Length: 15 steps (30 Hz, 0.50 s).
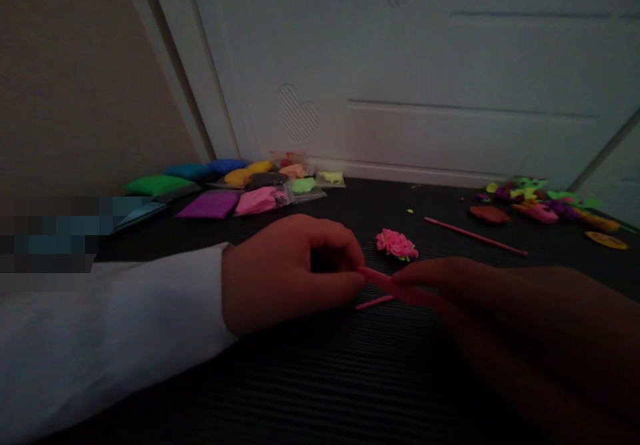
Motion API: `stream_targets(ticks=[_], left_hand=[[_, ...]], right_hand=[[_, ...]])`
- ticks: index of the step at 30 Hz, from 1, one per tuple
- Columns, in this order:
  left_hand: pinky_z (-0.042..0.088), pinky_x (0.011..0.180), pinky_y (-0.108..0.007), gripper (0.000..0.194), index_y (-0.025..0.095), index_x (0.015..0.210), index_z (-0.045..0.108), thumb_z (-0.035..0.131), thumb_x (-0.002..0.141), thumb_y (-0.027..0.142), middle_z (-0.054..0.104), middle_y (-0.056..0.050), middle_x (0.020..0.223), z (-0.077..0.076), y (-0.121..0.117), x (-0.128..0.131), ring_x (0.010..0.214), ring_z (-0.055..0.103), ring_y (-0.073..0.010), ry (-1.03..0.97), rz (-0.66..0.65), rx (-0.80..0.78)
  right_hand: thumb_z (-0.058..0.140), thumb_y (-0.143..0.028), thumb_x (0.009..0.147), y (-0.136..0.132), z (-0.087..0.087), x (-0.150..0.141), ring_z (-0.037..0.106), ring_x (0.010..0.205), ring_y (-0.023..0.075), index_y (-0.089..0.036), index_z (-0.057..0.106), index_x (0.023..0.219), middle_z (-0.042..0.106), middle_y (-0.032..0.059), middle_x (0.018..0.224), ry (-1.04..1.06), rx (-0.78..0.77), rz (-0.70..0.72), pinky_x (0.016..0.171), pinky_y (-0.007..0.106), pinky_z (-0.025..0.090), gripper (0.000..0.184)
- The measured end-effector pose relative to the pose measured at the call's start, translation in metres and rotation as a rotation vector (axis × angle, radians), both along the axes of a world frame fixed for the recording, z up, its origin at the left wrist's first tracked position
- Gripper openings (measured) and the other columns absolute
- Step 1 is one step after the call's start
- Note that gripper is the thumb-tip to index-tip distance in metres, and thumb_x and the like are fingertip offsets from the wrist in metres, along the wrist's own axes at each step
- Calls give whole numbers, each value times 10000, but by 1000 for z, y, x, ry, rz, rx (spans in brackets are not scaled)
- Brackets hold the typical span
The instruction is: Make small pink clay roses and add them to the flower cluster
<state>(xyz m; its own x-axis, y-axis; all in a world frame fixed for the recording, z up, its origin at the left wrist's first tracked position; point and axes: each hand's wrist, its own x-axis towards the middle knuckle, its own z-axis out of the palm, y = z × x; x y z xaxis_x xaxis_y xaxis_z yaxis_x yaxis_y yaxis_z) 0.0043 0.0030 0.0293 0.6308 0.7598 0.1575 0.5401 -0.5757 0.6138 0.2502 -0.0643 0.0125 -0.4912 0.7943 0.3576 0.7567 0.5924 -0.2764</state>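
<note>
A pink strip of soft clay [376, 276] stretches between my two hands, just above the dark table. My left hand [290, 275] is closed, pinching the strip's left end between thumb and fingertips. Dim light covers my right hand [530, 318], whose fingers hold the strip's right part; its lower fingers are hard to make out. Just beyond the strip lies a small pink clay flower cluster [397, 244] with bits of green at its edge. Below the strip, a thin pink stick [374, 302] rests on the table, partly hidden by the strip and my right hand.
A second thin pink stick [475, 236] lies behind my right hand. Clay packets, including a purple one [209, 205], a green one [159, 186] and a pink one [261, 200], sit at back left. Colourful clay pieces [537, 210] cluster at back right. A white panel [400, 65] rises behind the table.
</note>
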Motion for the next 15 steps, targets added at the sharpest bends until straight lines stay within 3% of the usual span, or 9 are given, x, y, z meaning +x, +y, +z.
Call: stream_targets(ticks=[4, 7, 9, 11, 15], left_hand=[[477, 675, -257, 74, 225, 828, 753, 748, 816, 299, 698, 38, 831, -1, -5, 0, 751, 639, -140, 40, -27, 18], [450, 643, -258, 143, 228, 822, 719, 807, 787, 335, 664, 42, 828, -4, -10, 2, 717, 592, -134, 74, -40, 92], [436, 637, -261, 117, 228, 810, 702, 771, 836, 318, 658, 43, 804, -6, -13, 4, 720, 589, -134, 85, -62, 134], [434, 648, -265, 112, 226, 786, 695, 703, 890, 268, 664, 41, 785, -7, -16, 5, 736, 598, -136, 83, -77, 175], [430, 634, -284, 153, 221, 700, 690, 672, 851, 227, 677, 25, 734, -2, -21, 9, 713, 598, -151, 54, -10, 232]], right_hand=[[475, -321, 1009, 3, 3, -1, 749, 578, 189, -414, 647, 1107, 805, -51, 838, -6, 39, -41, 410, 266, 546, 218], [371, -353, 1069, 9, 12, 1, 732, 618, 192, -389, 637, 1111, 782, -11, 861, 10, 145, -90, 462, 275, 551, 271], [378, -333, 1080, 13, 15, 3, 743, 674, 178, -394, 619, 1136, 777, -31, 885, 39, 175, -52, 518, 254, 569, 254], [409, -302, 1072, 17, 14, 4, 716, 612, 156, -392, 622, 1137, 758, -45, 838, 57, 167, -22, 489, 236, 541, 241], [406, -305, 1065, 19, 13, 4, 732, 641, 165, -370, 636, 1174, 779, -37, 875, 72, 94, -24, 504, 264, 532, 263]])
